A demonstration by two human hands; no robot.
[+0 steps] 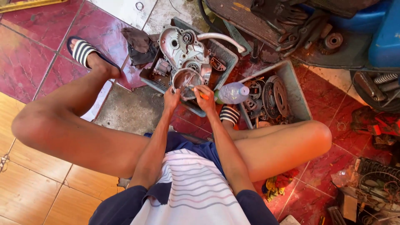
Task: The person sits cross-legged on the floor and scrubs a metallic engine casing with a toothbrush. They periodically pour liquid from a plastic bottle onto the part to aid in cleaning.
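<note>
Metal, round and bowl-shaped, the housing part (pixel 186 79) is sitting just above the centre of the frame, where both hands are meeting over it. The left hand (pixel 171 99) is gripping its lower left rim, fingers curled closed around the edge. The right hand (pixel 205 96) is closing around a small orange-handled tool (pixel 200 94) — its tip is pointing into the bowl of the part.

Behind the part, toward the top centre, a grey tray (pixel 227 52) is holding an engine casing (pixel 180 43) and a curved white tube (pixel 221 39). A clear plastic bottle (pixel 231 93) is lying just right of the right hand, touching a second tray (pixel 298 89) filled with clutch plates and discs. A dark rag (pixel 139 43) is lying left of the first tray. The person is sitting on the red tiled floor (pixel 33 41) — knees spread wide, striped sandals on both feet.
</note>
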